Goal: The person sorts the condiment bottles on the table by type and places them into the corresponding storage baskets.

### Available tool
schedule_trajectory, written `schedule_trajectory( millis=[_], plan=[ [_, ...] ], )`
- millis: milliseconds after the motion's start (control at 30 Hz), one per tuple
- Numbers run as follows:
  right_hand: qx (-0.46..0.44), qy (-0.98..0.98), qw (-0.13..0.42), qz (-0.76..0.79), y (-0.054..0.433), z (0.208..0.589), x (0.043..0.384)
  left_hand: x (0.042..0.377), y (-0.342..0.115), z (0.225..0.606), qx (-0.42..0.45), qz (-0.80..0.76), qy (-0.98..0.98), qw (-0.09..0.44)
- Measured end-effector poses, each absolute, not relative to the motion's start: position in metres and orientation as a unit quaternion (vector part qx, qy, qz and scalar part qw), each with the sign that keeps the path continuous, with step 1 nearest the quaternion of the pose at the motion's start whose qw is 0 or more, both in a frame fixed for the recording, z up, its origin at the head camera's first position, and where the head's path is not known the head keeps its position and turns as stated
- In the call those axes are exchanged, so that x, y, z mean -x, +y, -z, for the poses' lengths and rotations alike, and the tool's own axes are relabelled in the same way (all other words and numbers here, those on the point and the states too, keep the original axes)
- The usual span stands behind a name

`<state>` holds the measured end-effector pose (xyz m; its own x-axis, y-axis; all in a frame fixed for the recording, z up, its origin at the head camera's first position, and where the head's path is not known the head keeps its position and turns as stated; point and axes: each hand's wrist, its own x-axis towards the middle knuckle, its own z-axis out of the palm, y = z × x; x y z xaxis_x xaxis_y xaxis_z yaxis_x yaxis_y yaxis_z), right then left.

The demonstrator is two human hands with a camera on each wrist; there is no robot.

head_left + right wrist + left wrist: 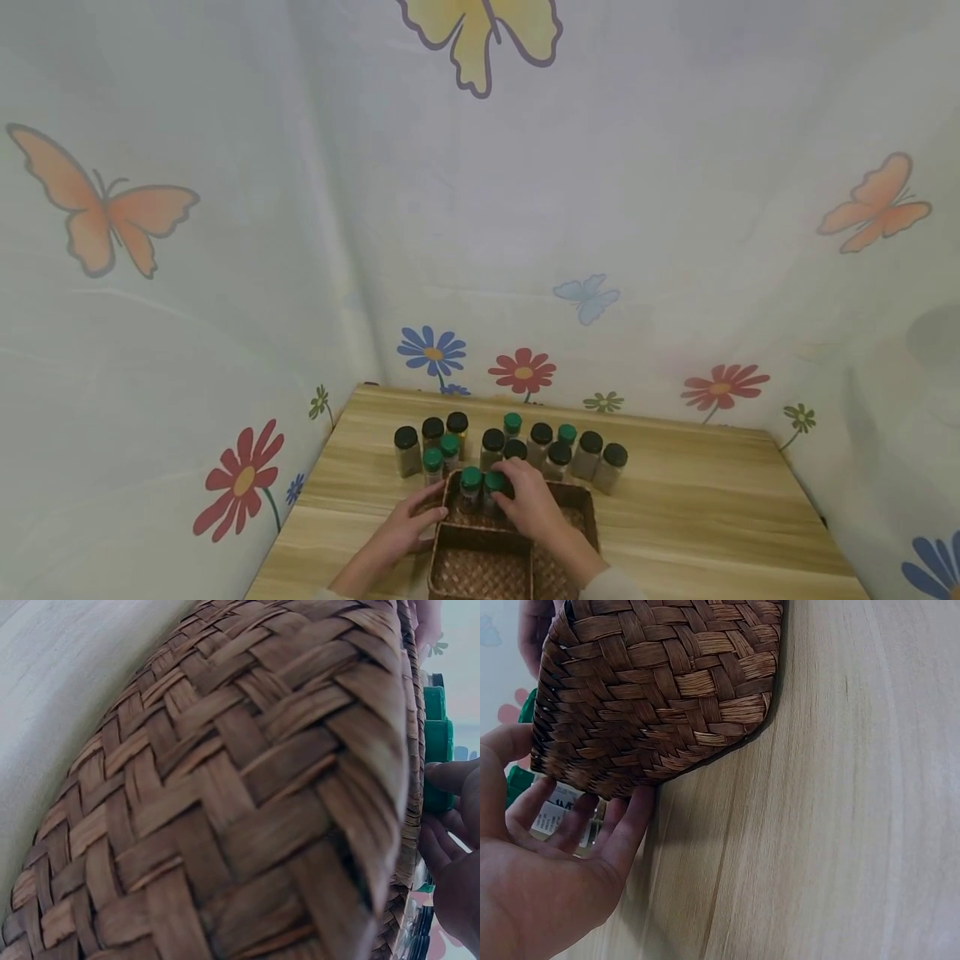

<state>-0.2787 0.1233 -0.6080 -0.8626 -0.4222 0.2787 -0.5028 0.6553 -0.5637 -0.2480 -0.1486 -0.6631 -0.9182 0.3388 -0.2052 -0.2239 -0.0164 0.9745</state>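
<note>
Your right hand [531,500] pinches the cap of a green-capped bottle [492,482] inside the far compartment of the woven basket [482,575]; you cannot tell whether its base touches the basket floor. Just to its left, a second green-topped bottle [469,482] stands in the same compartment. Your left hand [403,529] holds the basket at its far left corner, thumb at the rim and fingers against the outer wall.

As for writing, the left wrist view gives you a white label [550,816] between your fingers, with bold dark marks and smaller print, too partial and fine to read. From the head view you can make out no brand.

The basket sits toward the near side of the counter [712,500], whose front edge is cut off. Beyond it, toward the back edge, you have a row of black- and green-capped bottles [589,457]; a smaller cluster [407,454] stands nearer the back left corner. Your widest stretch of wood runs from the row to the right edge; a narrower strip lies between the cluster and the left edge.
</note>
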Motion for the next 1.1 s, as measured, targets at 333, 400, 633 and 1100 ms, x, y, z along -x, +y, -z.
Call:
schedule_trajectory(
  millis=[333, 400, 633, 1100],
  plan=[
    [-0.246, -0.907, 0.068, -0.335, 0.124, 0.608, 0.276, 0.249, -0.148, 0.665, -0.038, -0.711, 0.675, 0.195],
    [-0.247, -0.907, 0.060, -0.336, 0.127, 0.606, 0.275, 0.250, -0.147, 0.666, -0.039, -0.711, 0.674, 0.194],
    [-0.247, -0.909, 0.044, -0.333, 0.153, 0.587, 0.271, 0.250, -0.146, 0.669, -0.039, -0.710, 0.675, 0.199],
    [-0.128, -0.916, 0.155, -0.346, 0.268, 0.548, 0.290, 0.250, -0.148, 0.666, -0.034, -0.710, 0.673, 0.203]
  ],
)
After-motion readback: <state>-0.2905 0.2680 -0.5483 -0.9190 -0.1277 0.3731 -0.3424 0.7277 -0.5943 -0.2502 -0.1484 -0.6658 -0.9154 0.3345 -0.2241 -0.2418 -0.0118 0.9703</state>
